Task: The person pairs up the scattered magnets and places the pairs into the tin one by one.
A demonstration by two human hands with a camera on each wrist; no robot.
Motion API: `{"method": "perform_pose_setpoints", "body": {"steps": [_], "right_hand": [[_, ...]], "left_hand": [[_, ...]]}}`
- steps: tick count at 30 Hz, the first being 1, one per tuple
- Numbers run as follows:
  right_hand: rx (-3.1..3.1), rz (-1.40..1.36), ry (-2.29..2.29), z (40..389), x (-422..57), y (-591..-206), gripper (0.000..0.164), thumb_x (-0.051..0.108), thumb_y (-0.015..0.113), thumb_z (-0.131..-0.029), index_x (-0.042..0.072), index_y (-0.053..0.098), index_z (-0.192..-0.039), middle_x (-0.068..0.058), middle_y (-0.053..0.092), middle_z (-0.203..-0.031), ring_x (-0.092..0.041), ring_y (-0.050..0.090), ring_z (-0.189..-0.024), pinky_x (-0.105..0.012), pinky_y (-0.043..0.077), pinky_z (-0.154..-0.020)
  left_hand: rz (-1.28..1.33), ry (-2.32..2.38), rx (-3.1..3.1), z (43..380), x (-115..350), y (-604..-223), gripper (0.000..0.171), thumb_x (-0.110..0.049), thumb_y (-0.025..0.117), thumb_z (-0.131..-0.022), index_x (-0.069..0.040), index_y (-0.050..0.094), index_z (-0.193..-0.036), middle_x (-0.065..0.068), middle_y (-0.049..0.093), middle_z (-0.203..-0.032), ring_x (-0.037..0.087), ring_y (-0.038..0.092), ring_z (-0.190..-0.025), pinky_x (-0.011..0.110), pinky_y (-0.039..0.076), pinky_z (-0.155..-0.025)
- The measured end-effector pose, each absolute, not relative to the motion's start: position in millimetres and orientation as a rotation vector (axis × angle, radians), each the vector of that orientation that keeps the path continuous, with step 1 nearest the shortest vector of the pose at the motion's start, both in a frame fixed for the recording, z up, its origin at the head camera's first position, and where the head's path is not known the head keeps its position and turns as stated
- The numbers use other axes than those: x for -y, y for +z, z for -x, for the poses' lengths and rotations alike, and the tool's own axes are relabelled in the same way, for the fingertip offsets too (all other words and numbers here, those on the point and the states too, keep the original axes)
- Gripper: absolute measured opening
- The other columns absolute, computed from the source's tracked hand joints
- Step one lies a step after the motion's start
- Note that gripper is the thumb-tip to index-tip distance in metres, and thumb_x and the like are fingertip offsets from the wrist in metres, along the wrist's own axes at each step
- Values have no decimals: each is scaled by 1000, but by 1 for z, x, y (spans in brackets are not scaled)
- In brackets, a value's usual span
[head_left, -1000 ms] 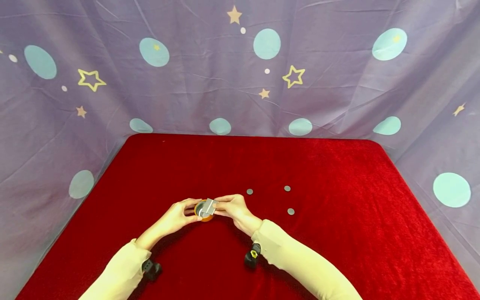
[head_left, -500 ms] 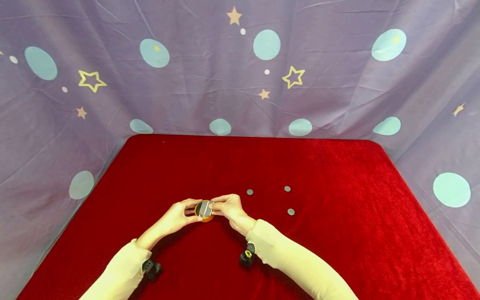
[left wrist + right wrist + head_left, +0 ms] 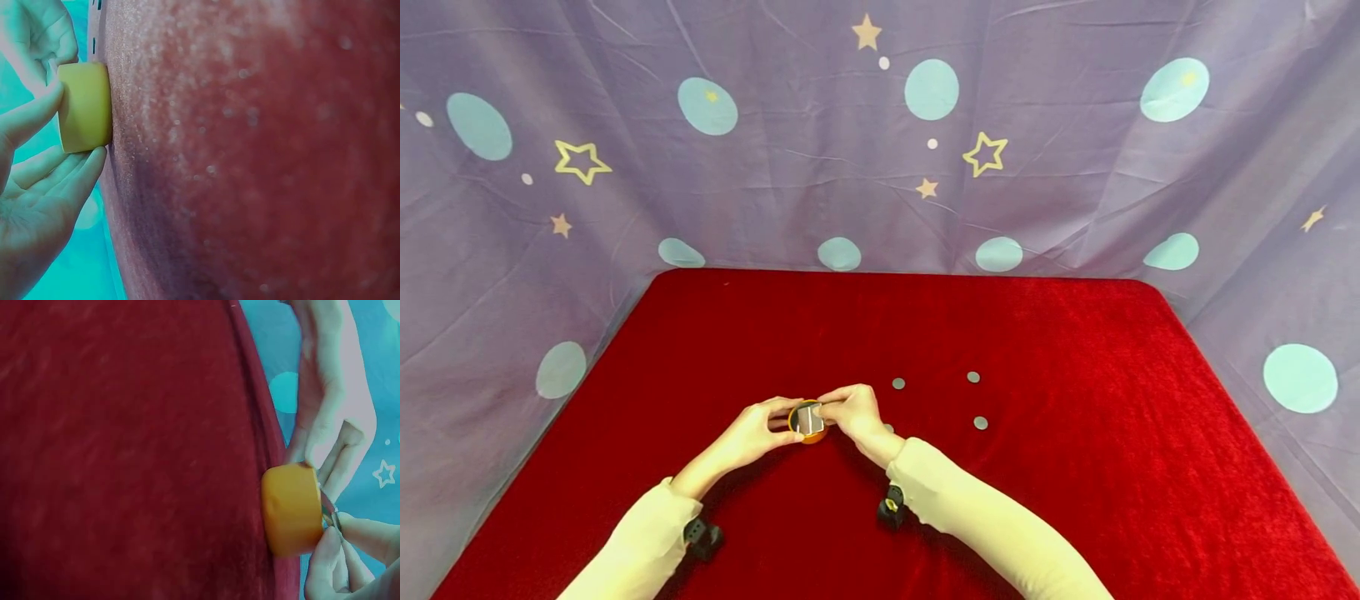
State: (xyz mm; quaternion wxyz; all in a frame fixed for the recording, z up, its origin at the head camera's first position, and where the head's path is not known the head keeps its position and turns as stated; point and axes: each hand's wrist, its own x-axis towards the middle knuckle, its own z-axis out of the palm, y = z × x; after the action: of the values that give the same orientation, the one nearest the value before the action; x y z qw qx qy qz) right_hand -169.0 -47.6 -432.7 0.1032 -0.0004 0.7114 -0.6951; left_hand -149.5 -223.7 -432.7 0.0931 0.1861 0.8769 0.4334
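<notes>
A round orange container (image 3: 809,438) stands on the red cloth in the head view. My left hand (image 3: 752,432) grips it from the left, thumb on one side and fingers on the other; the left wrist view shows its yellowish side wall (image 3: 84,107) between them. My right hand (image 3: 855,414) pinches the edge of a flat, shiny silver square piece (image 3: 807,420) over the container's mouth. In the right wrist view the piece's thin edge (image 3: 337,520) slants at the orange rim, between thumb and fingers. What lies under it is hidden.
Several small grey discs lie right of my hands, including a far one (image 3: 973,377), a nearer one (image 3: 981,423) and one on the left (image 3: 898,383); another is partly behind my right wrist. Red cloth (image 3: 1075,467) covers the table, with a purple curtain (image 3: 790,192) behind.
My right hand has moved a little left and turned the silver piece, bringing it over the container's mouth. A grey disc now shows beside my right wrist. My left hand keeps its place.
</notes>
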Motion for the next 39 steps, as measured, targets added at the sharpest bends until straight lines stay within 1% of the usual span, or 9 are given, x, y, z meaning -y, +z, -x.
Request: {"method": "perform_pose_setpoints", "body": {"steps": [3, 9, 11, 15, 17, 24, 32, 36, 39], "right_hand": [[-2161, 20, -2003, 169, 48, -433, 12, -8, 64, -67, -9, 68, -78, -18, 66, -72, -13, 61, -58, -28, 52, -56], [-2260, 73, -1931, 171, 47, -435, 11, -5, 68, -67, -6, 69, -78, -14, 67, -73, -8, 56, -58, -22, 49, -54], [-2266, 79, -1910, 171, 45, -436, 13, -5, 70, -67, -7, 68, -79, -14, 67, -76, -9, 58, -62, -21, 49, -56], [-2214, 88, -1896, 170, 40, -438, 21, -4, 71, -66, -9, 66, -86, -17, 66, -81, -18, 63, -74, -23, 50, -63], [-2186, 92, -1893, 169, 39, -438, 24, -4, 71, -66, -10, 66, -88, -19, 66, -83, -21, 64, -76, -24, 50, -64], [-2202, 105, -1857, 165, 38, -437, 28, -4, 73, -63, -9, 66, -90, -17, 66, -83, -13, 59, -71, -20, 48, -61], [-2221, 74, -1878, 167, 39, -443, 25, -6, 73, -62, -9, 66, -86, -16, 66, -81, -17, 61, -73, -22, 50, -61], [-2183, 89, -1876, 167, 37, -443, 26, -6, 73, -64, -9, 65, -89, -17, 66, -83, -17, 61, -76, -23, 49, -63], [-2126, 129, -1897, 165, 33, -437, 27, -7, 70, -66, -11, 64, -92, -21, 65, -86, -17, 62, -76, -22, 50, -65]], "left_hand": [[-544, 1284, -2593, 149, 224, -433, 54, -16, 69, -76, 10, 48, -119, 26, 50, -117, 36, 55, -101, 33, 47, -81], [-570, 1316, -2565, 149, 224, -434, 53, -13, 68, -76, 11, 47, -119, 25, 50, -116, 36, 54, -101, 33, 47, -82], [-577, 1326, -2555, 150, 224, -435, 53, -11, 68, -76, 11, 46, -119, 25, 51, -114, 36, 54, -101, 33, 47, -82], [-573, 1341, -2557, 150, 224, -435, 52, -10, 68, -76, 11, 47, -118, 24, 51, -113, 36, 55, -100, 32, 47, -81], [-584, 1347, -2564, 150, 224, -435, 51, -10, 68, -76, 11, 48, -118, 25, 51, -113, 36, 55, -100, 32, 47, -81], [-592, 1348, -2559, 150, 224, -434, 52, -9, 69, -75, 11, 48, -118, 27, 50, -116, 36, 55, -100, 32, 48, -80], [-579, 1325, -2573, 150, 222, -433, 52, -9, 69, -75, 11, 48, -117, 26, 51, -115, 37, 55, -99, 32, 48, -80], [-575, 1318, -2577, 150, 223, -434, 51, -10, 68, -76, 11, 48, -117, 27, 51, -115, 36, 56, -99, 32, 48, -79], [-570, 1311, -2580, 151, 223, -434, 52, -11, 69, -76, 10, 48, -118, 26, 51, -115, 35, 56, -98, 32, 49, -78]]}}
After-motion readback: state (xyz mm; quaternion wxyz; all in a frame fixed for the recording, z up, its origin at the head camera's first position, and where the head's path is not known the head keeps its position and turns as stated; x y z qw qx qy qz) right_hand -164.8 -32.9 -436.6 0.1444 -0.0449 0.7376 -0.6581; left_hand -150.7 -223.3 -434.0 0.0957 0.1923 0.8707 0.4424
